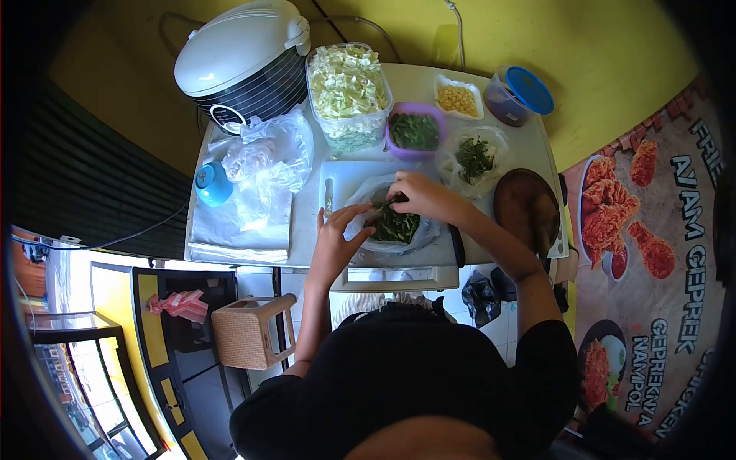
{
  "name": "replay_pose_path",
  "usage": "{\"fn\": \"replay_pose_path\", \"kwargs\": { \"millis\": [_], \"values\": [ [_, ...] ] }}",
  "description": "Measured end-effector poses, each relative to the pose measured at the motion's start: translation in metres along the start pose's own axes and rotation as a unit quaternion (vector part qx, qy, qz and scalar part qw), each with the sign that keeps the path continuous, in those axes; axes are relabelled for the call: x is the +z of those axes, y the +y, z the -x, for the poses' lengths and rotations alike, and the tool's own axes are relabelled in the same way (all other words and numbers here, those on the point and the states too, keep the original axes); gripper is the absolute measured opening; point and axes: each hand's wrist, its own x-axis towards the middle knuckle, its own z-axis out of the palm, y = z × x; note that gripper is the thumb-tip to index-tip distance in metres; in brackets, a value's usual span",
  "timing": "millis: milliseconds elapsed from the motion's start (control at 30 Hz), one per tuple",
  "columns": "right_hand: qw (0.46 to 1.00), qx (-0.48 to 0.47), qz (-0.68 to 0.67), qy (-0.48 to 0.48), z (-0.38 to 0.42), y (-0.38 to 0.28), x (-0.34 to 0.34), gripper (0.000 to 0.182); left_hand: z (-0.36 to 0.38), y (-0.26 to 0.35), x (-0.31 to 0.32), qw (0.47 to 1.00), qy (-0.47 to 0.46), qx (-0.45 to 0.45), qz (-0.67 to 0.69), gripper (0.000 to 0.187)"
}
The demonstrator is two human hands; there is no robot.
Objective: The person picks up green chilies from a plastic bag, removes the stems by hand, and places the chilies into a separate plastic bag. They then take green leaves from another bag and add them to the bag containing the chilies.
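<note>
Dark green chopped leaves (395,228) lie in a clear plastic bag (423,236) on the white cutting board (349,175). My right hand (418,196) is closed in a pinch on some of the leaves at the bag's upper side. On the bag's left side is my left hand (336,239), thumb and fingers apart, the tips beside the leaves. Whether its fingertips touch any leaf is hard to make out. A dark handle-like object (458,247) lies at the table's front edge, right of the bag.
Behind stand a rice cooker (241,54), a tub of chopped cabbage (349,84), a purple container of greens (414,132), a tray of yellow pieces (458,98) and a blue-lidded jar (520,96). A brown round board (525,208) sits right; a blue cup (213,184) left.
</note>
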Motion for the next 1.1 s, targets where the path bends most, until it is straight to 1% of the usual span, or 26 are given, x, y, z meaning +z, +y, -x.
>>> {"fn": "replay_pose_path", "kwargs": {
  "millis": [100,167,200,267,300,367,400,467,500,567,600,667,700,733,767,800,867,900,967,1000,1067,1100],
  "values": [
    [1.0,0.007,-0.008,-0.008,-0.001,-0.001,-0.004,0.015,0.0,-0.001,-0.002,1.0,-0.002,-0.005,0.023,0.035],
    [0.998,0.005,-0.068,0.011,0.001,0.003,-0.006,0.015,-0.002,0.001,-0.008,0.998,0.005,0.003,0.058,0.029],
    [0.998,0.004,-0.063,0.017,0.003,-0.001,-0.009,0.015,-0.003,0.005,-0.012,0.998,0.018,0.01,0.054,0.025],
    [0.981,0.02,-0.16,0.107,0.01,-0.014,-0.011,0.014,-0.008,-0.002,-0.015,0.992,0.037,0.021,0.12,0.023],
    [0.981,0.022,-0.157,0.111,0.012,-0.02,-0.01,0.014,-0.009,-0.002,-0.015,0.992,0.034,0.025,0.122,0.023],
    [0.951,0.033,-0.256,0.169,0.015,-0.032,-0.003,0.011,-0.013,0.0,-0.008,0.964,0.071,-0.031,0.256,0.024],
    [0.951,0.04,-0.254,0.173,0.016,-0.034,0.003,0.011,-0.015,0.003,-0.005,0.963,0.064,-0.03,0.259,0.024],
    [0.937,0.022,-0.277,0.213,0.017,-0.039,0.014,0.012,-0.02,0.008,0.001,0.933,0.003,-0.028,0.358,0.026],
    [0.936,0.028,-0.278,0.214,0.017,-0.04,0.017,0.012,-0.022,0.004,0.005,0.937,-0.033,-0.029,0.346,0.026],
    [0.909,0.019,-0.343,0.238,0.017,-0.041,0.021,0.016,-0.027,0.002,0.009,0.934,-0.057,-0.046,0.35,0.026],
    [0.908,0.022,-0.341,0.241,0.018,-0.043,0.021,0.016,-0.03,0.002,0.01,0.931,-0.076,-0.06,0.351,0.027],
    [0.894,0.046,-0.351,0.273,0.021,-0.046,0.021,0.019,-0.035,0.0,0.008,0.93,-0.09,-0.062,0.35,0.025],
    [0.893,0.049,-0.351,0.276,0.023,-0.047,0.021,0.019,-0.037,0.001,0.007,0.914,-0.094,-0.063,0.39,0.022],
    [0.874,0.058,-0.391,0.282,0.025,-0.048,0.021,0.019,-0.038,0.002,0.006,0.896,-0.098,-0.067,0.428,0.02],
    [0.854,0.066,-0.43,0.286,0.026,-0.05,0.021,0.02,-0.037,0.002,0.006,0.895,-0.108,-0.077,0.427,0.022],
    [0.853,0.068,-0.43,0.287,0.029,-0.051,0.019,0.02,-0.037,0.003,0.006,0.894,-0.11,-0.077,0.427,0.022],
    [0.905,0.078,-0.323,0.265,0.036,-0.051,0.015,0.018,-0.037,0.004,0.008,0.89,-0.134,-0.057,0.433,0.022],
    [0.904,0.079,-0.323,0.267,0.039,-0.049,0.014,0.018,-0.038,0.0,0.011,0.889,-0.136,-0.057,0.433,0.022],
    [0.932,0.035,-0.218,0.286,0.046,-0.045,0.011,0.015,-0.042,-0.01,0.016,0.876,-0.2,-0.026,0.438,0.023],
    [0.931,0.038,-0.218,0.289,0.049,-0.043,0.009,0.015,-0.044,-0.009,0.014,0.875,-0.204,-0.025,0.437,0.023],
    [0.953,-0.022,-0.156,0.26,0.056,-0.043,0.002,0.012,-0.047,-0.001,0.007,0.889,-0.269,-0.013,0.371,0.022],
    [0.952,-0.019,-0.156,0.263,0.062,-0.044,0.0,0.012,-0.046,0.004,0.004,0.888,-0.273,-0.012,0.371,0.022]
  ]
}}
